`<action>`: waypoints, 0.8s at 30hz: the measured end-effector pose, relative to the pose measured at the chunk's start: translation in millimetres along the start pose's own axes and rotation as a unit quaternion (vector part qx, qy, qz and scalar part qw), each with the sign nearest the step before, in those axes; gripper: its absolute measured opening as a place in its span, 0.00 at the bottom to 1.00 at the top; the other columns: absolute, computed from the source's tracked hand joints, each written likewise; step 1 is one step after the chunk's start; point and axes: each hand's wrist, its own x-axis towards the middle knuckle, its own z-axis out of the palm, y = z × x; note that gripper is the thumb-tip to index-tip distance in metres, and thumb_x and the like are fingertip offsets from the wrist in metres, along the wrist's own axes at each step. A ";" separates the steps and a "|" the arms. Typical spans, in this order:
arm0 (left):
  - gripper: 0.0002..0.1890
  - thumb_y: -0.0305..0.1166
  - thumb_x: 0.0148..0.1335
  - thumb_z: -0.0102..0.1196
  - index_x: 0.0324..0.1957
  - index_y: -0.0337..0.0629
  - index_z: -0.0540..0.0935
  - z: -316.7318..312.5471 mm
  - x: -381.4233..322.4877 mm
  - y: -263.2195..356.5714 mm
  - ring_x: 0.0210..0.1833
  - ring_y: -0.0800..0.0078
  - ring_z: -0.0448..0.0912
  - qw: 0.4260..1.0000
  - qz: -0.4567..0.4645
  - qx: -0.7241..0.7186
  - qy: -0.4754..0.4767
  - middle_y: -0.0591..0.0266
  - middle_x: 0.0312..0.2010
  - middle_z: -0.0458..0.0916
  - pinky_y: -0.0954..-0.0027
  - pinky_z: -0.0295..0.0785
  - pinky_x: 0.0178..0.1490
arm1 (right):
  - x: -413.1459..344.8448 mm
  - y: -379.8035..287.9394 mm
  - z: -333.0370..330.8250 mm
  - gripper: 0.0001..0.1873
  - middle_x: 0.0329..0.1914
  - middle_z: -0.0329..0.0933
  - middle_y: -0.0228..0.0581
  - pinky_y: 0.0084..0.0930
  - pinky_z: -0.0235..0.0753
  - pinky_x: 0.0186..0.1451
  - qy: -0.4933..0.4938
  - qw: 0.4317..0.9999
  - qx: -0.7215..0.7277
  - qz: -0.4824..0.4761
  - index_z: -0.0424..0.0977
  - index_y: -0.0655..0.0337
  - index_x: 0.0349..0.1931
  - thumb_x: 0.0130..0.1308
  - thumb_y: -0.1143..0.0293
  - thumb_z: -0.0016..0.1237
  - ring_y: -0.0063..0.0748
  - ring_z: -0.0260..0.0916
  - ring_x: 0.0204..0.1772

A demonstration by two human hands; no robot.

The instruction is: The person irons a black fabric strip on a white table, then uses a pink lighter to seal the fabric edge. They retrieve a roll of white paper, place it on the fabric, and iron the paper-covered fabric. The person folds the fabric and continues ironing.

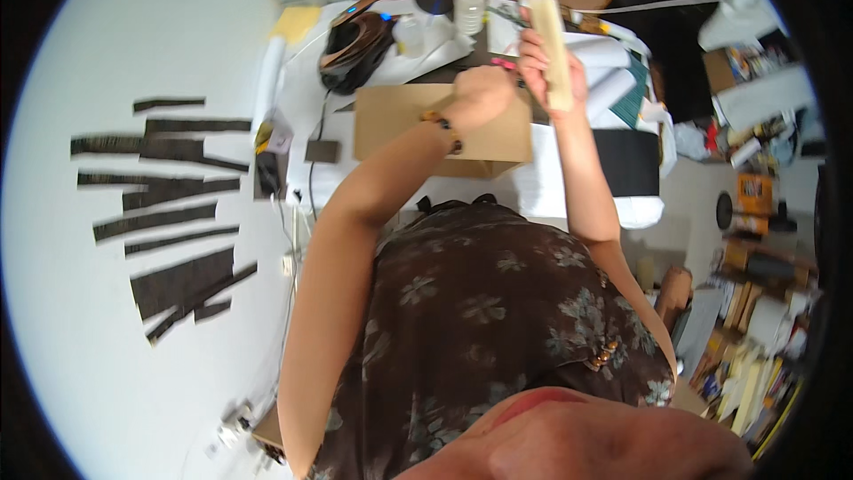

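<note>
In the upper middle of the head view, my right hand (533, 57) grips a long, pale yellow bar (552, 53), held nearly upright; its material is unclear. Wearing a beaded bracelet (443, 130), my left hand (485, 95) is bent over a brown cardboard box (393, 123) on the table. The fingers of that hand are curled and mostly hidden behind its back, so whether they hold something is unclear. A small pink item (503, 64) shows just beyond them. White paper (540, 190) covers the table around the box.
Behind the box stand a black and bronze appliance (356, 47) with blue lights and a clear plastic bottle (470, 10). White rolls (603, 53), a green mat (630, 93) and a black sheet (626, 162) lie rightward. Dark strips (173, 223) cover the left wall. Clutter (753, 320) fills the right.
</note>
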 end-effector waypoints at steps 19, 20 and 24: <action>0.17 0.26 0.63 0.60 0.53 0.38 0.75 -48.5 -204.4 -204.0 0.35 0.81 0.78 0.771 -0.010 -0.387 0.506 0.66 0.35 0.80 0.79 0.73 0.34 | 17.6 122.4 46.5 0.17 0.58 0.72 0.41 0.28 0.64 0.67 0.054 0.658 -0.746 -0.091 0.74 0.68 0.55 0.77 0.66 0.37 0.31 0.69 0.61; 0.16 0.27 0.62 0.62 0.51 0.38 0.77 -43.1 -213.9 -255.4 0.34 0.81 0.77 0.771 -0.099 -0.310 0.547 0.67 0.34 0.80 0.79 0.72 0.34 | 12.4 117.4 48.1 0.18 0.56 0.74 0.40 0.28 0.65 0.66 0.085 0.657 -0.742 -0.105 0.75 0.68 0.54 0.77 0.66 0.37 0.30 0.70 0.59; 0.18 0.37 0.52 0.69 0.45 0.47 0.82 42.1 -273.3 -458.8 0.34 0.60 0.85 0.726 -0.416 -0.054 0.544 0.54 0.32 0.86 0.61 0.78 0.36 | -18.2 85.0 27.4 0.17 0.47 0.80 0.37 0.25 0.68 0.61 0.209 0.651 -0.719 -0.128 0.78 0.68 0.50 0.76 0.63 0.41 0.24 0.71 0.52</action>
